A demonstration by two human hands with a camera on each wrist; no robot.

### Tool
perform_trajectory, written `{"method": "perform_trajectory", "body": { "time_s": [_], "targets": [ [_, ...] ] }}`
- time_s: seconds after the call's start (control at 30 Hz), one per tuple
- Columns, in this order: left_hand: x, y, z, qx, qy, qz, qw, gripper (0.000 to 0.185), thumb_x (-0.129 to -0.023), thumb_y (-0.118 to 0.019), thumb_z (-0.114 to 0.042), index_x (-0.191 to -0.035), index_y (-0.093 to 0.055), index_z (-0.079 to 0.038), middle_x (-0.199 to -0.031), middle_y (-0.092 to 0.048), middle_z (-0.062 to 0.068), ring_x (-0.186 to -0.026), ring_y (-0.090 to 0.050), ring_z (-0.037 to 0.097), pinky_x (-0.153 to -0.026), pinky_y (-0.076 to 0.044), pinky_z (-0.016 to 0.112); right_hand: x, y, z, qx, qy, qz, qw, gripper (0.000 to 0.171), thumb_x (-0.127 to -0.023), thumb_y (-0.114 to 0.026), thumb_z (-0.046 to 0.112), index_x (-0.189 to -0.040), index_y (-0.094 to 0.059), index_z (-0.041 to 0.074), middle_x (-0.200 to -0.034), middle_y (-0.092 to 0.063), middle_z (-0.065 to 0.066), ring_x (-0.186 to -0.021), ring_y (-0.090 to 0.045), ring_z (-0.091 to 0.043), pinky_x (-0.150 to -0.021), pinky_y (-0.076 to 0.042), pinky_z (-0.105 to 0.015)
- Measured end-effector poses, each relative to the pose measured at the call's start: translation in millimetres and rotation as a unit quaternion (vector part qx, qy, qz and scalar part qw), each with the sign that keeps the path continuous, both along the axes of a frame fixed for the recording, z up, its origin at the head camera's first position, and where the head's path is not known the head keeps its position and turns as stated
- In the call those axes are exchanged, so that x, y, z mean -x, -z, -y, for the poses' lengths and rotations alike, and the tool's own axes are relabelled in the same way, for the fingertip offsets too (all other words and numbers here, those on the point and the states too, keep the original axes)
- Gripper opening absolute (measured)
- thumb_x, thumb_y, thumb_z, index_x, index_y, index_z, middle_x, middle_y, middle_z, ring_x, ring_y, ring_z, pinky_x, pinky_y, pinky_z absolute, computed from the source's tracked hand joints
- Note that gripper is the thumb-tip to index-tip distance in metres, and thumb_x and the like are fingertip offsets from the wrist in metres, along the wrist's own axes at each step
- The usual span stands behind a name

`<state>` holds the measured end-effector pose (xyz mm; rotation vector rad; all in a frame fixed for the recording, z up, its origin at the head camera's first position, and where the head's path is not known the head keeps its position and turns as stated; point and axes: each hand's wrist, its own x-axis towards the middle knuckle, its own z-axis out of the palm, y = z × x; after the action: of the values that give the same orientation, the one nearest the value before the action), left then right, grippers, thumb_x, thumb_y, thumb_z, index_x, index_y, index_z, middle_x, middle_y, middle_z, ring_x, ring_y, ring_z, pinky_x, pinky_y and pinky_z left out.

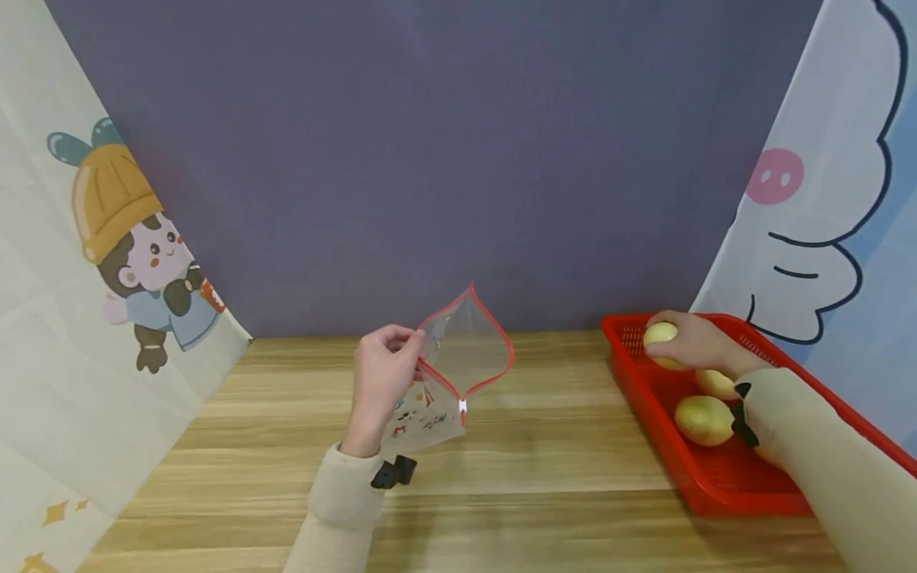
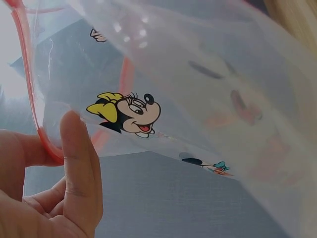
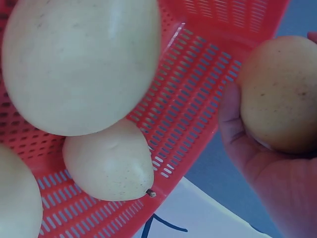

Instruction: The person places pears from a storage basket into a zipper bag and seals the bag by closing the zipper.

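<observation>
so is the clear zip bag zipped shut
No, the left hand holds the zip bag with its red zipper edges spread wide apart.

The bag [image 1: 462, 350] is showing thin, see-through plastic, smooth and shiny, and is looking milky in places from the left wrist. Its red zip [image 1: 512, 350] and white slider [image 1: 462, 406] are looking like smooth plastic. The basket [image 1: 716, 503] is showing slotted plastic with a low sheen. The held fruit [image 3: 280, 94] is showing smooth, speckled skin; the other fruits [image 1: 704, 420] are looking smooth and faintly waxy. The tabletop [image 1: 544, 454] is showing smooth wood grain. The backdrop [image 1: 458, 159] is looking like matt cloth; the printed side sheets [image 1: 43, 318] are showing lightly creased cloth.
</observation>
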<state>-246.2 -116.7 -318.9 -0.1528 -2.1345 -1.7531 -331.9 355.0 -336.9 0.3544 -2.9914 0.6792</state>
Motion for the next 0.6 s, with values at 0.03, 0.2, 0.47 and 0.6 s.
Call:
{"method": "perform_trajectory", "body": {
  "time_s": [0.03,0.2,0.47,0.6],
  "targets": [
    [0.2,0.0,-0.4,0.0,-0.001,0.001,1.0,0.023,-0.099,-0.066,-0.017,-0.105,-0.073,0.004,-0.085,-0.069,0.024,-0.053,-0.065,0.021,-0.053,-0.062,0.033,-0.7,-1.5,-0.1,0.005,0.002,0.002,1.0,0.048,-0.087,-0.071,0.03,-0.125,-0.059,0.003,-0.099,-0.062,-0.008,-0.086,-0.056,-0.024,-0.07,-0.049,-0.032],
    [1.5,-0.5,-2.2,0.003,-0.001,-0.003,1.0,0.023,-0.099,-0.066,-0.017,-0.106,-0.072,0.004,-0.083,-0.07,0.02,-0.053,-0.065,0.02,-0.053,-0.062,0.032,-3.5,-8.2,3.3,0.03,0.004,0.008,0.999,0.046,-0.09,-0.067,0.03,-0.126,-0.057,0.003,-0.098,-0.06,-0.01,-0.083,-0.055,-0.024,-0.067,-0.048,-0.032],
    [2.5,1.0,-1.9,0.007,-0.005,0.002,1.0,0.023,-0.099,-0.066,-0.018,-0.106,-0.073,0.003,-0.085,-0.069,0.021,-0.054,-0.065,0.02,-0.054,-0.061,0.031,0.7,-9.9,14.3,0.051,-0.011,-0.013,0.999,0.042,-0.091,-0.068,0.028,-0.124,-0.059,0.004,-0.103,-0.061,-0.011,-0.087,-0.055,-0.025,-0.07,-0.049,-0.032],
    [1.3,1.1,-3.0,0.005,0.0,0.005,1.0,0.021,-0.1,-0.066,-0.018,-0.105,-0.073,0.001,-0.085,-0.069,0.021,-0.055,-0.065,0.021,-0.054,-0.062,0.033,-0.3,-12.0,21.3,0.059,-0.011,-0.026,0.998,0.042,-0.089,-0.069,0.028,-0.123,-0.061,0.004,-0.101,-0.062,-0.01,-0.082,-0.056,-0.023,-0.067,-0.049,-0.031]
  ]
}}
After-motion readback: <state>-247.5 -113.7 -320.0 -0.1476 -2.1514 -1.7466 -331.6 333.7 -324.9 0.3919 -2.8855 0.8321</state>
